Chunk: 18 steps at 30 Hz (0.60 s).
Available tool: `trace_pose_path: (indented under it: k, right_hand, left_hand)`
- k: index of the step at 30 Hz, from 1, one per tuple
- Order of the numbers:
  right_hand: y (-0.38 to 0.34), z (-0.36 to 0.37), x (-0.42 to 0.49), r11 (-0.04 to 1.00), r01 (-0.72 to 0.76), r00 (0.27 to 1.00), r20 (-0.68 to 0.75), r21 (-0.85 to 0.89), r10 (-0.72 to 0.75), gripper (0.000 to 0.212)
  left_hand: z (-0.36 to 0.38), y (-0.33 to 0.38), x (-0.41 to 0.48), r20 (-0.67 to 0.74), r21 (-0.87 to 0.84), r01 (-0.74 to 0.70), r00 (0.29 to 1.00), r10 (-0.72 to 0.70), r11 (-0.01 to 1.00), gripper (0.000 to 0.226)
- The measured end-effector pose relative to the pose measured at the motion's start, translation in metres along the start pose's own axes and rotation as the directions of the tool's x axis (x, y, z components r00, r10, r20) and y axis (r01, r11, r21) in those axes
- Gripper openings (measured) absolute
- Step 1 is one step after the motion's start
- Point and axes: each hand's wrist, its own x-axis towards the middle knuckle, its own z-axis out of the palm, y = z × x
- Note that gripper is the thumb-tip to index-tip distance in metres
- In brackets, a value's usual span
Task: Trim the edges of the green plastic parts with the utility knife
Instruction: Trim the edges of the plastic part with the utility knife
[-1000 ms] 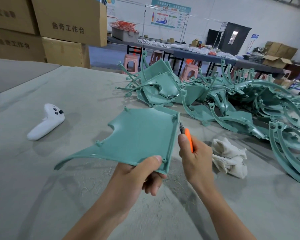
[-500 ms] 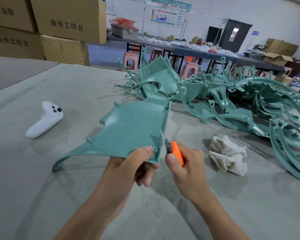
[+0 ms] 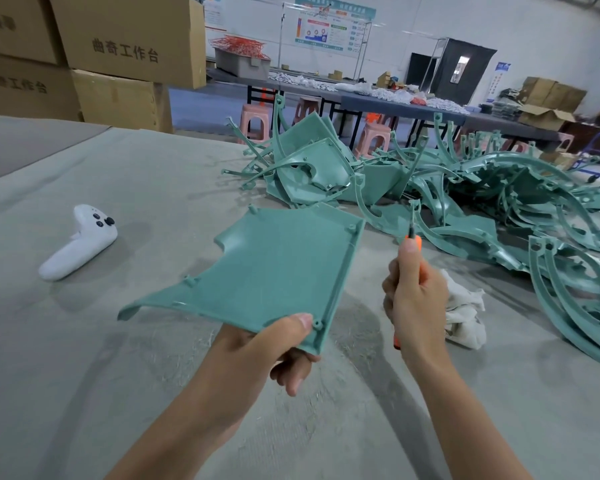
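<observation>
One green plastic panel [image 3: 274, 268] is held above the middle of the table [image 3: 118, 375]. The left hand [image 3: 267, 344] pinches its near right corner, thumb on top and fingers curled beneath. The right hand [image 3: 416, 299] grips one orange utility knife [image 3: 413, 237], tip up, just beside the panel's right edge and apart from it.

A tangled pile of green parts [image 3: 482, 188], too many to count, covers the far right of the grey cloth-covered table. One white controller [image 3: 80, 242] lies towards the left edge, and one crumpled white rag [image 3: 465, 313] lies behind the right hand. Four stacked cardboard boxes [image 3: 125, 39] stand beyond the far left corner.

The right hand [image 3: 416, 303] hides most of the utility knife [image 3: 417, 241] handle.
</observation>
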Motion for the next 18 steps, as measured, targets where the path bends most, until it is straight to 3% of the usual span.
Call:
trace_pose_path:
  k: [3,5,8,18]
  right_hand:
    - [-0.006,0.001,-0.019,0.986,0.163,0.971,0.172,0.02,-0.164,0.043]
    - [-0.009,0.006,-0.032,0.946,0.323,0.899,0.316,-0.013,-0.303,0.045]
    - [-0.011,0.014,-0.041,0.875,0.475,0.818,0.413,-0.097,-0.399,0.044]
    - [-0.001,0.018,-0.034,0.853,0.483,0.842,0.374,-0.2,-0.389,0.041]
  left_hand:
    - [-0.003,0.0,0.004,-0.072,0.003,-0.032,0.997,0.032,0.999,0.023]
    - [-0.006,-0.001,0.007,-0.108,0.03,-0.056,0.992,0.059,0.998,0.023]
    - [-0.009,0.0,0.009,-0.131,0.017,-0.089,0.987,0.091,0.996,0.018]
    - [-0.012,0.002,0.009,-0.092,0.029,-0.048,0.995,0.05,0.998,0.021]
